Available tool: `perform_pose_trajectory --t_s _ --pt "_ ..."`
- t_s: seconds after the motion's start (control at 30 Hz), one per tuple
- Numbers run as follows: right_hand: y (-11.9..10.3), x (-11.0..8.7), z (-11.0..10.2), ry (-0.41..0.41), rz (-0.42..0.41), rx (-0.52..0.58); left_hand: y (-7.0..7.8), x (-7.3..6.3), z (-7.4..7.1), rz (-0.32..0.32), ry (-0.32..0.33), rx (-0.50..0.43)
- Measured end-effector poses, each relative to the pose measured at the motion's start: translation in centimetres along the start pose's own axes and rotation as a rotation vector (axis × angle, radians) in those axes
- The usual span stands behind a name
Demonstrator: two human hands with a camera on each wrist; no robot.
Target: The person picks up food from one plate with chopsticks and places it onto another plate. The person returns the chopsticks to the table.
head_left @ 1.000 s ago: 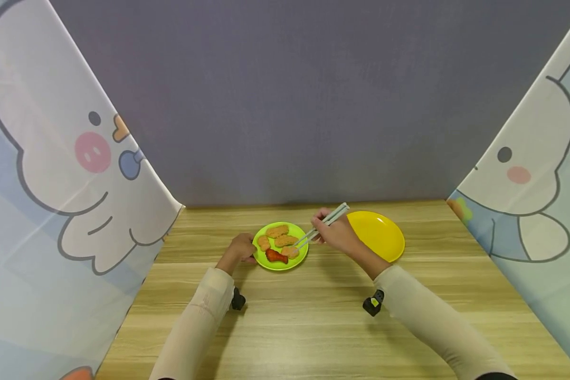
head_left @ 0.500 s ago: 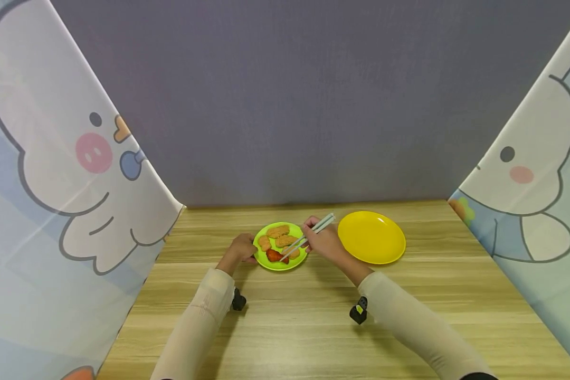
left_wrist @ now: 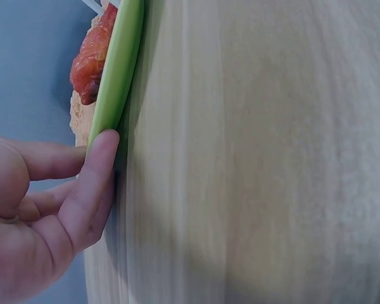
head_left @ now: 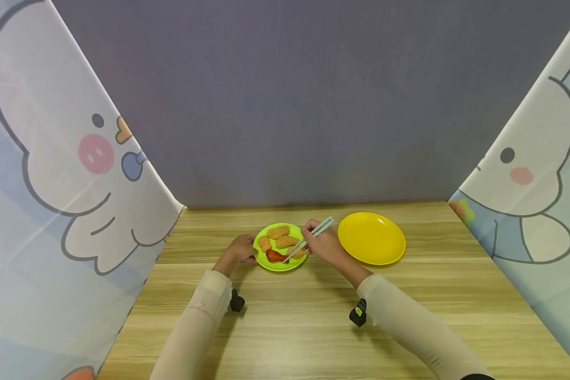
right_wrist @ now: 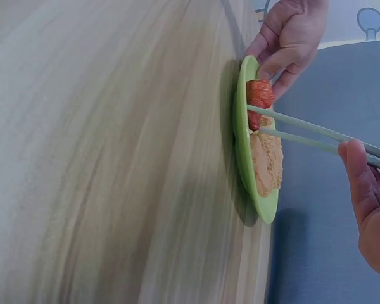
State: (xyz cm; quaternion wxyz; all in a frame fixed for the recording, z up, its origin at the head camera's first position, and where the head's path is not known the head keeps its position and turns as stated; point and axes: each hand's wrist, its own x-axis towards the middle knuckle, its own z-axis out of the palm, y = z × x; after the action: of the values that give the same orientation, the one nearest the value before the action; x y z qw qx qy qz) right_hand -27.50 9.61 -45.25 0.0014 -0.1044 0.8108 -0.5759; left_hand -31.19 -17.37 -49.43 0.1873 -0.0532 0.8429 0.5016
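Observation:
My left hand (head_left: 241, 248) pinches the near-left rim of a lime-green plate (head_left: 274, 267) between thumb and fingers, as the left wrist view also shows. On the plate lie a red-brown chicken drumstick (head_left: 274, 256) and several golden breaded pieces, one of them a fried piece (head_left: 286, 241) near the middle. A pair of pale chopsticks (right_wrist: 316, 130) is gripped in my right hand (head_left: 322, 245), over the plate's right side. In the right wrist view the chopstick tips are slightly parted, right at the thin end of the drumstick (right_wrist: 259, 95).
A larger yellow plate (head_left: 371, 238) sits on the wood-grain table (head_left: 294, 327), to the right behind my right forearm. A grey panel (head_left: 304, 105) rises at the table's back edge. Cartoon-printed sheets flank it, one sheet (head_left: 66, 158) on the left.
My right hand has moved left and slightly down, taking the chopstick tips from a breaded piece to the drumstick. That breaded piece now sits farther right. My left hand stays at the rim.

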Motion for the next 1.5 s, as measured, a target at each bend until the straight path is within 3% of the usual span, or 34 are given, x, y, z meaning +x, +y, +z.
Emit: perform_pose_trajectory --t_s 0.37,0.63,0.9,1.5 --pt "0.7 0.0 -0.2 0.031 -0.034 0.047 0.1 -0.3 -0.1 0.0 -0.043 -0.08" --pt "0.7 -0.1 -0.5 0.059 -0.05 0.088 0.2 -0.3 -0.1 -0.002 -0.052 -0.079" --pt "0.8 -0.2 -1.2 0.094 -0.006 0.079 0.2 -0.2 -0.1 -0.003 -0.053 -0.069" --pt "1.7 -0.1 -5.8 0.197 0.051 0.193 0.1 -0.5 -0.2 0.004 -0.044 -0.065"
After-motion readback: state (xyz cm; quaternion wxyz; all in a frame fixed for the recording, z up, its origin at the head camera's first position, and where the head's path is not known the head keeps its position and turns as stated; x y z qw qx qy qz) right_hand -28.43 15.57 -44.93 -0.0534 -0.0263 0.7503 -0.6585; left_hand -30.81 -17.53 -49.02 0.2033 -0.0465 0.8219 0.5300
